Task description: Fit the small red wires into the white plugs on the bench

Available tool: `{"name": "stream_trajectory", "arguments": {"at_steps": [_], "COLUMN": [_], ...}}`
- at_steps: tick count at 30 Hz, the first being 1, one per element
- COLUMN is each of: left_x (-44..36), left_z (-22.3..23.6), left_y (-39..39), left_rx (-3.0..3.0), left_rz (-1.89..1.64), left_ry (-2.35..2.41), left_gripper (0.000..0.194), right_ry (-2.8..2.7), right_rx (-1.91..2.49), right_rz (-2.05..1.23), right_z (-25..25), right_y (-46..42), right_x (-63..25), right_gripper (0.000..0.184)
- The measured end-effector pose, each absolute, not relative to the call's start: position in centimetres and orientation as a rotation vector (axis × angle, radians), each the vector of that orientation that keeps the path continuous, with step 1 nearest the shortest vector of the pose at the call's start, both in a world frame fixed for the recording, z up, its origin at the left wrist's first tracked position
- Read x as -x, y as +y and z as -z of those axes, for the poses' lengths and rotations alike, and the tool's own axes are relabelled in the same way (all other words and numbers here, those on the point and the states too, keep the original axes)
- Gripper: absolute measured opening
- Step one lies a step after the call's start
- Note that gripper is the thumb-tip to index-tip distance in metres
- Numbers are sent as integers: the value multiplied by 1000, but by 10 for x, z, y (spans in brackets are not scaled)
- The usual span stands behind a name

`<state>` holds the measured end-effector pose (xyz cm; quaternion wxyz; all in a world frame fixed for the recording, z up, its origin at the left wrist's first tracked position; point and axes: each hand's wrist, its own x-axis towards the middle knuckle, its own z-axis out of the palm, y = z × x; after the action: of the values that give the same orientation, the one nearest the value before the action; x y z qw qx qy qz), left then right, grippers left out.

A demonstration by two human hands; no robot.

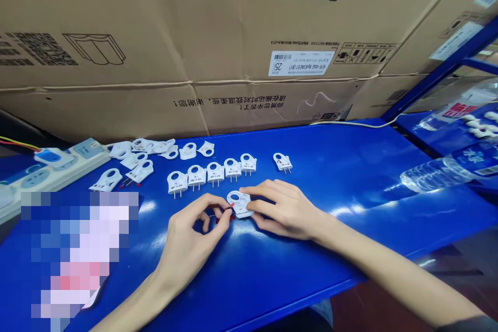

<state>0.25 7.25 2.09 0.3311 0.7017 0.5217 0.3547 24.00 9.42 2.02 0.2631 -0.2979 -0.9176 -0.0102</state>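
My right hand (pixel 286 208) grips a white plastic plug housing (pixel 241 205) with a round hole, close above the blue tabletop. At the left edge of that housing, my left hand (pixel 198 228) pinches a thin dark wire with a red end (pixel 232 206). Part of the wire is hidden by my fingers. Behind my hands stands a row of several similar white plugs (pixel 215 172), their metal pins toward me. A single plug (pixel 282 161) with reddish-tipped pins sits apart to the right.
More white housings (pixel 155 146) lie loosely at the back left. A power strip (pixel 50 176) and a blurred-out flat object (pixel 78 259) occupy the left side. A large cardboard box (pixel 218 36) walls off the back. Water bottles (pixel 439 174) lie at the right.
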Motion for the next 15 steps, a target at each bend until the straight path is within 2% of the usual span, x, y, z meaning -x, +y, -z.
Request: {"name": "stream_trajectory", "arguments": {"at_steps": [5, 15], "left_x": [-3, -2], "left_z": [-20, -14], "left_y": [71, 70], "left_rx": [-2027, -2258], "left_rz": [-1053, -1161], "left_ry": [1247, 1163], "left_gripper": [9, 16], "right_ry": [-2478, -2464], "right_rx": [753, 703], "right_rz": [48, 35], "right_z": [-19, -16], "right_y": [95, 92], "right_x": [-240, -240], "right_gripper": [13, 12]}}
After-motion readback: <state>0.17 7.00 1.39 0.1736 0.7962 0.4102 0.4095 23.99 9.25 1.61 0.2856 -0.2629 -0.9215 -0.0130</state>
